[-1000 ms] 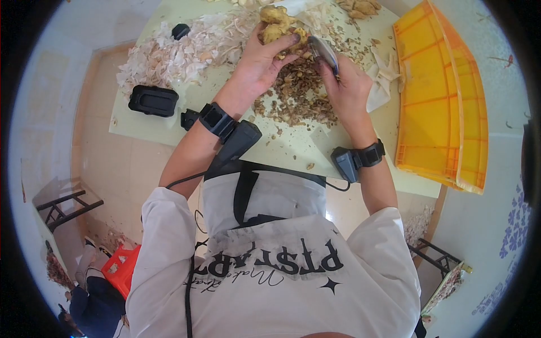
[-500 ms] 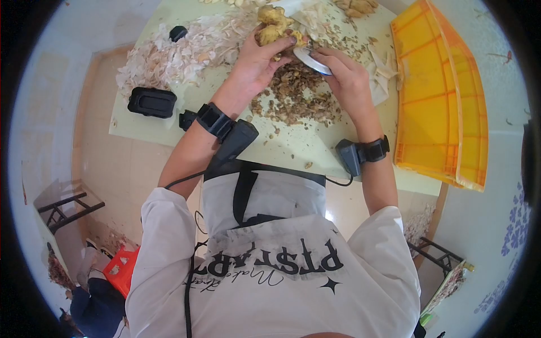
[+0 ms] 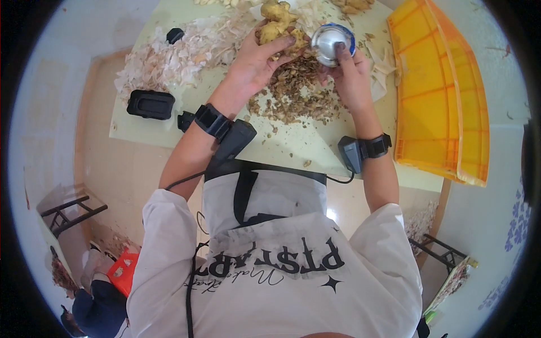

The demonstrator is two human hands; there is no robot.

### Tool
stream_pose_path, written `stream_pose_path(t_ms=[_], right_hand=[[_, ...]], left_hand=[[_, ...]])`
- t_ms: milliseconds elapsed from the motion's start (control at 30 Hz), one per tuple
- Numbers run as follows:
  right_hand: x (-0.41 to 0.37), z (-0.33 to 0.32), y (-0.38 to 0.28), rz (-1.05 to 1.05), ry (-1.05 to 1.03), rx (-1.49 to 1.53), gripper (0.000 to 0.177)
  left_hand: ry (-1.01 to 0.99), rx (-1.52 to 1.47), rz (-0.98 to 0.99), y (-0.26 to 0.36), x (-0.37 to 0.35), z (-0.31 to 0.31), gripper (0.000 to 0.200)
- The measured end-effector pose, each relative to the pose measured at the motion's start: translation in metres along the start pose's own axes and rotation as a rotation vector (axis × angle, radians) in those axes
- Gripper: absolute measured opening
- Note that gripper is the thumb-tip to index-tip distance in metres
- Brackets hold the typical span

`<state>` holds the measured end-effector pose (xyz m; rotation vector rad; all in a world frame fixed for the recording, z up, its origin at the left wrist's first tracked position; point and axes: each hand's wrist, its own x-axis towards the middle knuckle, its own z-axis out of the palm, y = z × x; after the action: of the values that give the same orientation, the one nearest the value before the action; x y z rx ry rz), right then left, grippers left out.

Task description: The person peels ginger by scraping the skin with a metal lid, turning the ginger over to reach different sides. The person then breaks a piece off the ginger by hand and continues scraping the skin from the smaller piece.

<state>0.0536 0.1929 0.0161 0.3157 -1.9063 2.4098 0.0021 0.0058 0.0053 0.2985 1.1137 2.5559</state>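
Note:
A knobbly piece of ginger (image 3: 277,29) is held in my left hand (image 3: 256,59), its fingers wrapped round the lower part. My right hand (image 3: 352,76) grips a cut-off can bottom (image 3: 327,45), round and silver with a blue edge, the thumb pressed on its concave face. A small space separates the can bottom from the ginger. Under both hands lies a pile of brown ginger peel scraps (image 3: 298,93), scattered over the pale table (image 3: 225,127).
Pale papery skins (image 3: 174,62) heap up on the left, with a black case (image 3: 151,105) and a small black object (image 3: 175,35) beside them. An orange crate (image 3: 437,96) stands at the right edge. More ginger (image 3: 354,5) lies at the back. Another person (image 3: 101,307) is at lower left.
My right hand has turned the can bottom from edge-on to face-up and drawn it slightly away from the ginger. My left hand keeps its hold almost unmoved.

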Motion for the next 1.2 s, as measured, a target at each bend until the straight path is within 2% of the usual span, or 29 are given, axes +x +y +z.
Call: stream_pose_path(t_ms=[67,133,167,233,267,333,367,433,533,700,767,833,867,933,1000,1067,1133,1167,1200], right_hand=[[0.001,0.001,0.004,-0.045,0.066,-0.009,0.027],[0.000,0.008,0.002,-0.163,0.146,-0.246,0.027],[-0.001,0.008,0.002,-0.163,0.144,-0.246,0.027],[-0.003,0.009,0.006,-0.266,0.167,-0.514,0.023],[-0.003,0.008,0.006,-0.267,0.166,-0.514,0.023],[-0.003,0.005,0.005,-0.486,0.135,-1.000,0.015],[-0.004,0.007,0.003,-0.487,0.134,-1.000,0.015],[-0.007,0.014,-0.003,-0.495,0.162,-1.202,0.014],[-0.002,0.016,-0.003,-0.595,0.060,-1.117,0.015],[0.000,0.008,-0.004,-0.571,-0.013,-1.126,0.016],[-0.001,0.007,-0.005,-0.595,-0.051,-1.137,0.016],[-0.002,0.006,-0.003,-0.108,0.007,-0.621,0.018],[-0.002,0.006,-0.002,-0.108,0.012,-0.621,0.018],[0.000,0.003,-0.001,0.002,-0.028,-0.221,0.023],[0.001,0.008,0.000,-0.029,0.050,-0.255,0.024],[-0.001,0.011,0.001,-0.060,0.130,-0.291,0.025],[-0.003,0.011,0.005,-0.227,0.211,-0.564,0.022],[-0.003,0.009,0.006,-0.227,0.208,-0.564,0.022],[-0.004,0.005,0.006,-0.354,0.164,-0.827,0.020]], left_hand=[[-0.043,-0.046,0.014,0.002,0.001,0.000,0.040],[-0.039,-0.038,0.018,0.002,0.002,-0.003,0.041],[-0.034,-0.028,0.018,0.001,0.003,-0.005,0.041],[-0.036,-0.042,0.021,-0.001,0.007,-0.009,0.039],[-0.038,-0.055,0.022,-0.002,0.008,-0.010,0.038],[-0.023,-0.062,0.014,-0.001,0.007,-0.011,0.037],[-0.008,-0.070,0.004,-0.001,0.006,-0.011,0.036],[0.008,-0.039,-0.007,0.001,0.003,-0.009,0.041],[0.019,0.005,-0.001,0.003,0.001,-0.006,0.045],[0.022,0.076,0.001,0.001,0.002,-0.005,0.045],[-0.017,0.100,-0.017,-0.002,0.004,-0.009,0.055],[-0.059,0.079,-0.014,-0.001,0.004,-0.008,0.055],[-0.102,0.057,-0.011,-0.001,0.004,-0.008,0.055],[-0.148,0.062,0.030,-0.005,0.005,-0.005,0.054],[-0.185,0.069,0.077,-0.005,0.006,-0.006,0.052],[-0.122,-0.004,0.012,-0.006,0.007,-0.007,0.045],[-0.113,-0.028,0.007,-0.002,0.005,-0.006,0.041],[-0.103,-0.051,0.000,0.000,0.004,-0.006,0.038],[-0.102,-0.051,0.003,0.000,0.003,-0.006,0.038]])
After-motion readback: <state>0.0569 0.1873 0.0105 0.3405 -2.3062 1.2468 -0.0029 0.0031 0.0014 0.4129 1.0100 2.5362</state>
